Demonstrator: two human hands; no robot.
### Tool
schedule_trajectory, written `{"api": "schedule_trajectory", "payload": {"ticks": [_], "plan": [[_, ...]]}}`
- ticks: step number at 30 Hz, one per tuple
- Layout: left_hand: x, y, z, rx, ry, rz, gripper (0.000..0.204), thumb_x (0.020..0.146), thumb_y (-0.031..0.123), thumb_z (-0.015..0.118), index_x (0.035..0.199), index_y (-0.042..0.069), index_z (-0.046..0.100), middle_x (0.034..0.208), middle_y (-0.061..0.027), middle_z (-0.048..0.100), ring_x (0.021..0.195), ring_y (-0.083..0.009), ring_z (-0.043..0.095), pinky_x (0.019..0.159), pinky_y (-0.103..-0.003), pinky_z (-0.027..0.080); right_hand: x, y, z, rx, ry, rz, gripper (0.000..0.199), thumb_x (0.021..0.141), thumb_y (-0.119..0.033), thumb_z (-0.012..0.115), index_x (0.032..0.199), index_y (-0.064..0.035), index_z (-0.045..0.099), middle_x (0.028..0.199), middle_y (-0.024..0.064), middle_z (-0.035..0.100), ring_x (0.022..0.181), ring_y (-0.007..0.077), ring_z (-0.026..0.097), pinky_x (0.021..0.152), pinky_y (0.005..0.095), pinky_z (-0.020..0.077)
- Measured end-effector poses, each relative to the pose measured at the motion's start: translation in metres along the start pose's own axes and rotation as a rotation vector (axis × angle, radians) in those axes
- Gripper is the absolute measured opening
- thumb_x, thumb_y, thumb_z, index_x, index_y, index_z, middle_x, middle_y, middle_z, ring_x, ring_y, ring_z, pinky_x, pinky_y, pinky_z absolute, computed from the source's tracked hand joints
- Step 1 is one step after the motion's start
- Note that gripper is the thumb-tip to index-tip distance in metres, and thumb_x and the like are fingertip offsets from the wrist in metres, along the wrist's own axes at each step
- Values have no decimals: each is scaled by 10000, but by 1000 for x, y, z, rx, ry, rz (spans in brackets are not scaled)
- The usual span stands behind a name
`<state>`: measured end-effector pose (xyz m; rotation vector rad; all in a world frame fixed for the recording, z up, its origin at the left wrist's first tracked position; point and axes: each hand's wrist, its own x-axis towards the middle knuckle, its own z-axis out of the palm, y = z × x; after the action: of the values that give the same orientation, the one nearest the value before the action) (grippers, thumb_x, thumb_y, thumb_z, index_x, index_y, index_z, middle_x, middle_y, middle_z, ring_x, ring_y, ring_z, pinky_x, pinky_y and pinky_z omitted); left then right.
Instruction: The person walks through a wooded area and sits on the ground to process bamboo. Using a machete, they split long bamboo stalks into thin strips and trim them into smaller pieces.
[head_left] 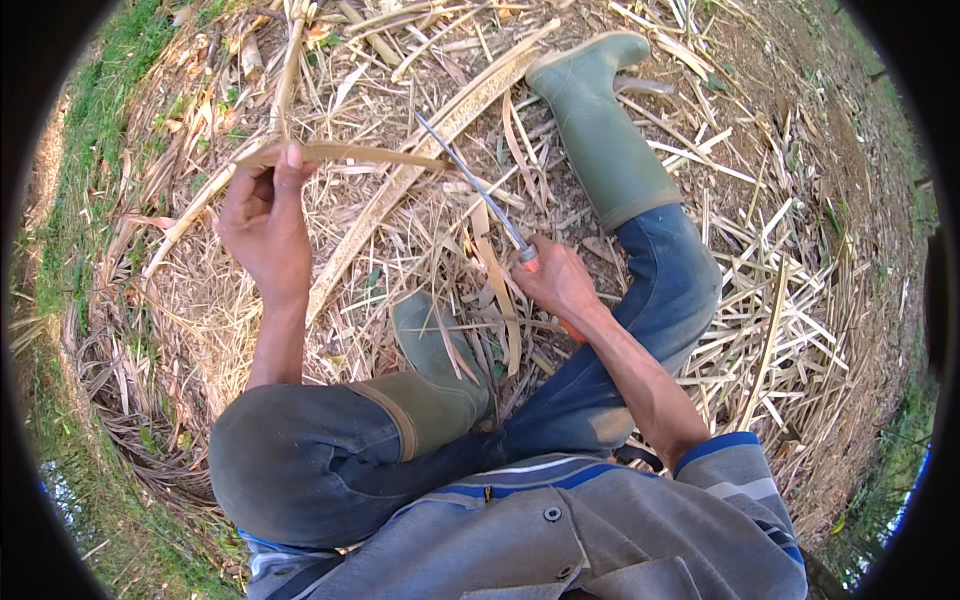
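Observation:
My left hand [268, 225] is closed in a pinch, thumb on top, on a thin tan strip [365, 153] that looks like split bamboo or wood. The strip points right, its far end close to the blade. In my right hand [555, 280] is a knife [470, 180] with a long, narrow blade and an orange handle, the fingers wrapped round the handle. Its blade slants up and left, over a long split pole [405, 180] on the ground. Whether the blade touches the strip or the pole I cannot tell.
My legs bend in front of me in green rubber boots [610, 130]. Shavings and strips [770, 320] litter the ground, thickest at the right. A thinner pole [195, 215] lies left of my left hand. Green grass [90, 200] borders the left side.

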<state>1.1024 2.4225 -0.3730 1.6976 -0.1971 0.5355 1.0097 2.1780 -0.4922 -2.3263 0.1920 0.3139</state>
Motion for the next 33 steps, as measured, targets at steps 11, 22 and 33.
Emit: {"api": "schedule_trajectory", "payload": {"ticks": [11,22,33], "plan": [[71,37,-61,212,23,114,199,886,177,625,984,3,635,812,-72,657,731,-110,617,709,-256,525,2,30,-5,438,-105,155,271,783,-233,603,847,28,566,631,114,589,552,200,589,532,334,463],[92,134,-43,372,-83,161,231,897,185,616,1036,0,631,886,-48,642,788,-106,611,767,-243,499,-1,51,8,563,-37,118,356,758,-288,624,850,55,591,658,181,613,650,283,631,658,390,477],[127,112,-30,325,-141,101,272,884,212,632,1056,1,623,859,-65,654,789,-114,627,793,-258,510,2,53,-2,754,67,137,320,783,-254,650,923,29,600,638,109,612,514,173,592,532,323,482]]}}
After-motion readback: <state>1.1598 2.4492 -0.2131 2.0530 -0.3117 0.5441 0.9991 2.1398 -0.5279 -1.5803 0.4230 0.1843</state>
